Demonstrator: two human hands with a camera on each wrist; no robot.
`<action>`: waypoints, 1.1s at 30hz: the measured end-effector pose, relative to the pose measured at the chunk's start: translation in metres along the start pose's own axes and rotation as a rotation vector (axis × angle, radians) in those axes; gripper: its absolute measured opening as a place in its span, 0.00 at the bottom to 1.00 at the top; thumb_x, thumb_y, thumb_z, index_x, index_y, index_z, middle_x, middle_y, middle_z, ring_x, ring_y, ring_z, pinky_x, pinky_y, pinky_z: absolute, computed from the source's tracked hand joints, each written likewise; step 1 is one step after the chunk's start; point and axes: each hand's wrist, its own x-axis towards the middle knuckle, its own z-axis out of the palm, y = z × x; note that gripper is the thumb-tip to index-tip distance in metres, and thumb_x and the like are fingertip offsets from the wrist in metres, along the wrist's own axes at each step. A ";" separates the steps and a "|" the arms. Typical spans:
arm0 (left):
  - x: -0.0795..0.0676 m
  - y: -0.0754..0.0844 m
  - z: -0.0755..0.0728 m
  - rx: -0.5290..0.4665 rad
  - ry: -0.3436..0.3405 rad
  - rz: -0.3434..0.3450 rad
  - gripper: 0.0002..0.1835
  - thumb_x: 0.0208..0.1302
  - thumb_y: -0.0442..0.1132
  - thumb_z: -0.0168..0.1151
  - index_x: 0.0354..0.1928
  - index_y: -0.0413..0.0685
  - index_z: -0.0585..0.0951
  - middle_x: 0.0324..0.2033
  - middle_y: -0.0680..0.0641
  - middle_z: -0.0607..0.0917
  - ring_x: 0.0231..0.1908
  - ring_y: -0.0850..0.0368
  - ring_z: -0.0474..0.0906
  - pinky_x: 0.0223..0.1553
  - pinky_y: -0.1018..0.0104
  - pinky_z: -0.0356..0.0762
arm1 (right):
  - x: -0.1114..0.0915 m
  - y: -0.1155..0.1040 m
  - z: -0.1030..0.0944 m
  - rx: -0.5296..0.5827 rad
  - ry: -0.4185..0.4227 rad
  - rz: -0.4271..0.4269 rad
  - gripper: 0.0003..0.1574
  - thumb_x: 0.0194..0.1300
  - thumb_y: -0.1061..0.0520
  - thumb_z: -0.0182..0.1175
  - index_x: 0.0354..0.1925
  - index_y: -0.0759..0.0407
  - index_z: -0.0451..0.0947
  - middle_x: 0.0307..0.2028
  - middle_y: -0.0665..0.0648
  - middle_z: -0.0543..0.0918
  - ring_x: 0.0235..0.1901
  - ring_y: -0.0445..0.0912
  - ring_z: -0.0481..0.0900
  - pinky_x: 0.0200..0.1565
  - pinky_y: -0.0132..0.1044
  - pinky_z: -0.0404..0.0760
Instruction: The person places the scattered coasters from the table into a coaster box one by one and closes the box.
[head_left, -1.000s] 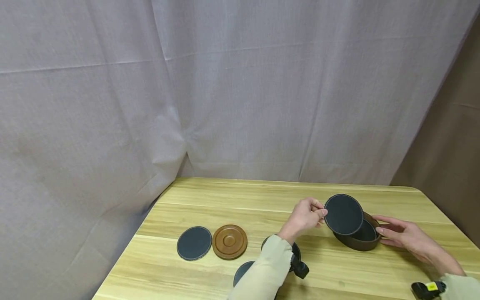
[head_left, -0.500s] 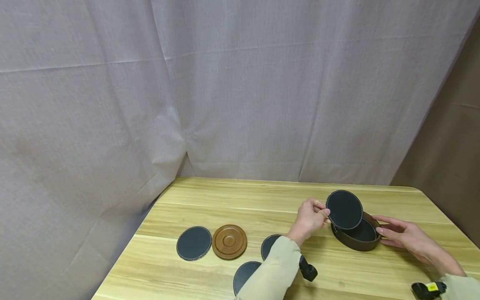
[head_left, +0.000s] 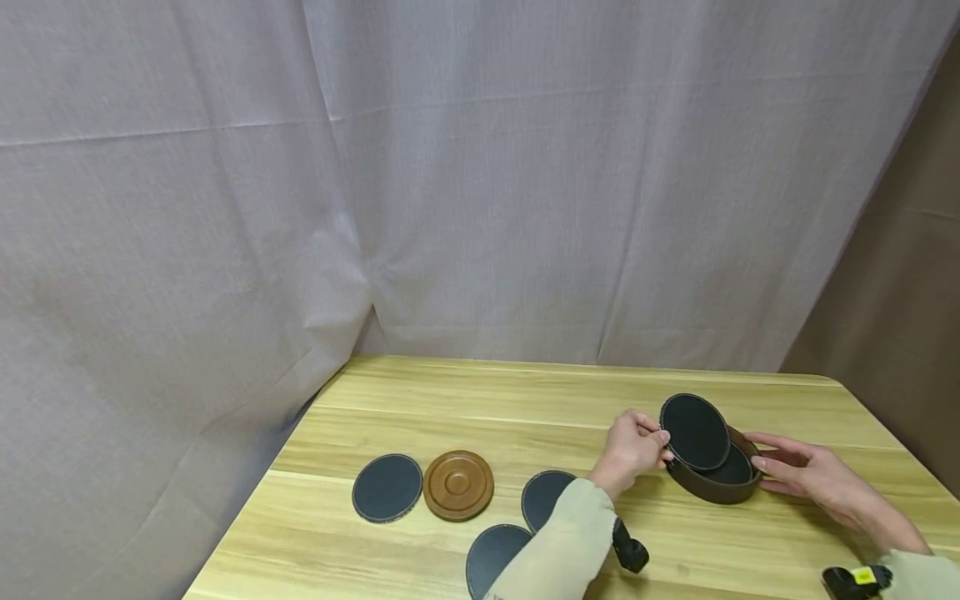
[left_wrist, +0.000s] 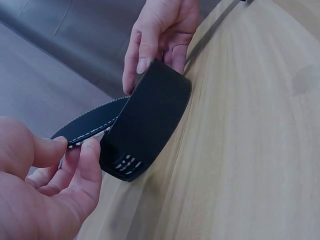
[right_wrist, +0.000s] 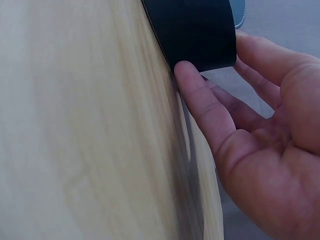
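Down dips the tilted disc, pinched at its edge in the grip of the left hand, now lower over the box the right hand holds on the desk, nearer its opening.

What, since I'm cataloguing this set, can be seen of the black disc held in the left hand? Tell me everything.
The black disc is round, thin and flat, with a plain, matte face that looks like leather. Pale stitching runs along its rim. The left hand pinches it at the edge, holding it tilted. In the head view it partly covers the opening of the round holder; whether the two touch is unclear.
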 end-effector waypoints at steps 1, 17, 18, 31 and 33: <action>0.000 0.000 0.001 -0.001 0.001 -0.005 0.10 0.61 0.25 0.64 0.30 0.45 0.73 0.19 0.51 0.76 0.25 0.40 0.86 0.29 0.49 0.85 | 0.000 0.000 0.000 0.008 -0.001 -0.001 0.33 0.72 0.56 0.57 0.72 0.58 0.62 0.48 0.35 0.74 0.46 0.31 0.81 0.48 0.39 0.84; 0.000 0.000 0.018 0.143 0.002 -0.027 0.09 0.62 0.31 0.66 0.28 0.49 0.75 0.19 0.54 0.77 0.16 0.61 0.73 0.26 0.55 0.84 | -0.001 0.000 -0.002 0.035 -0.036 -0.046 0.31 0.73 0.58 0.55 0.71 0.56 0.64 0.46 0.30 0.77 0.46 0.33 0.83 0.47 0.36 0.84; 0.001 -0.001 0.018 0.151 0.006 -0.027 0.09 0.62 0.31 0.66 0.28 0.49 0.75 0.19 0.54 0.77 0.16 0.61 0.73 0.26 0.54 0.83 | -0.001 0.000 -0.001 0.034 -0.036 -0.046 0.31 0.73 0.58 0.55 0.71 0.56 0.64 0.46 0.30 0.77 0.46 0.33 0.82 0.47 0.36 0.84; 0.000 -0.006 0.012 0.493 -0.003 -0.006 0.06 0.59 0.37 0.70 0.30 0.50 0.81 0.26 0.54 0.78 0.24 0.62 0.70 0.23 0.70 0.69 | 0.000 0.001 0.000 0.030 -0.013 -0.011 0.32 0.72 0.57 0.57 0.71 0.56 0.65 0.46 0.32 0.75 0.45 0.30 0.81 0.48 0.37 0.84; 0.000 -0.005 0.011 0.531 -0.014 -0.007 0.05 0.59 0.37 0.70 0.29 0.49 0.81 0.26 0.55 0.78 0.22 0.63 0.69 0.21 0.70 0.67 | -0.001 0.001 0.000 0.035 -0.015 -0.010 0.31 0.71 0.57 0.58 0.70 0.54 0.66 0.46 0.31 0.74 0.45 0.30 0.82 0.48 0.37 0.84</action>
